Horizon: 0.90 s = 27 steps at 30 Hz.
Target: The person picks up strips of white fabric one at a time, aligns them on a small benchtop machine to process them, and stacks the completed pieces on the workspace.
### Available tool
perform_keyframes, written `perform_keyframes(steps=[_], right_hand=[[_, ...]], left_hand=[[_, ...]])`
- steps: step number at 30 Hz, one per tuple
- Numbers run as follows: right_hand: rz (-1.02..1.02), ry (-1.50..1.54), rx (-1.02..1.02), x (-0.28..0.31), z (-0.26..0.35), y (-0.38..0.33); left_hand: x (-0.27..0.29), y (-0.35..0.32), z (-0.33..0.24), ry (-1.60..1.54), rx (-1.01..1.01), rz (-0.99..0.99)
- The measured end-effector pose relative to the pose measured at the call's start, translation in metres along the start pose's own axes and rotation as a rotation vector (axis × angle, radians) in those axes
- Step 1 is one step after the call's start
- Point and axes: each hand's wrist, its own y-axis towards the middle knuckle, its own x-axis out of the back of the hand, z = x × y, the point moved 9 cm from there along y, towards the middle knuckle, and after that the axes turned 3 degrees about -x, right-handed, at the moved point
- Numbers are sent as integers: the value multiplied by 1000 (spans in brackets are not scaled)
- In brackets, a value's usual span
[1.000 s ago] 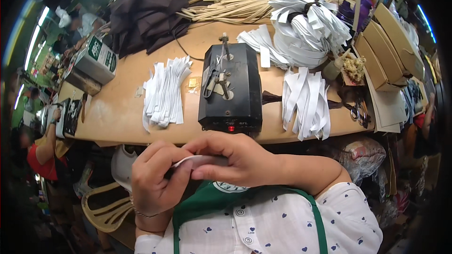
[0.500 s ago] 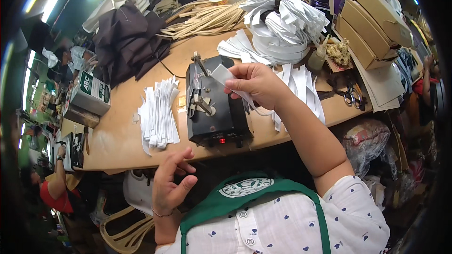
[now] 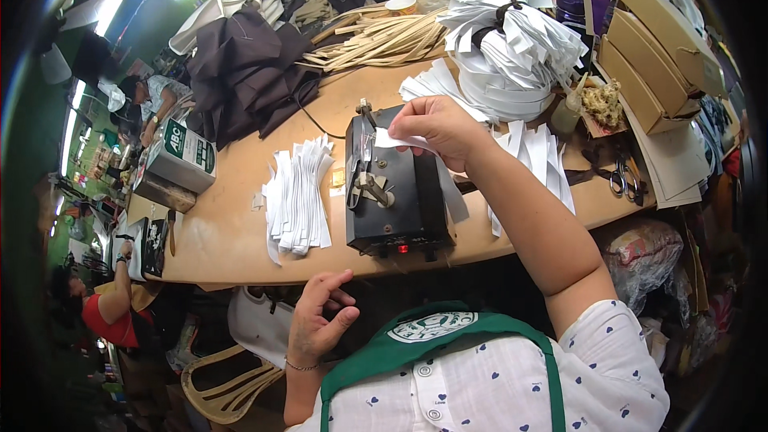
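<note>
White strip (image 3: 398, 140) is pinched between the thumb and fingertips of the right hand (image 3: 436, 128), which is closed on it directly above the black machine (image 3: 396, 192), the strip's free end reaching toward the metal lever (image 3: 364, 156) on the machine's left part. The machine sits on the wooden table (image 3: 232, 232), near its front edge, with a small red light on its front face. Left of the machine lies a stack of cut strips (image 3: 298, 200); right of it, more strips (image 3: 540, 160) are spread flat. Behind the machine is a large bundle (image 3: 512, 48) of white strips, and scissors (image 3: 624, 180) lie further right. The left hand (image 3: 318, 324) hangs below the table edge, in front of the machine and to its left, half open with fingers loosely curled, holding nothing. Dark cloth (image 3: 244, 72) is heaped behind the machine to the left.
</note>
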Motion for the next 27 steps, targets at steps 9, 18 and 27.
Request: perform_keyframes(steps=[9, 18, 27], right_hand=[[-28, -169, 19, -9, 7, 10], [-19, -208, 17, -13, 7, 15], [-31, -240, 52, -1, 22, -4]], left_hand=[[-1, -2, 6, -18, 23, -9], [-4, -1, 7, -38, 23, 46], [-88, 2, -16, -731, 91, 577]])
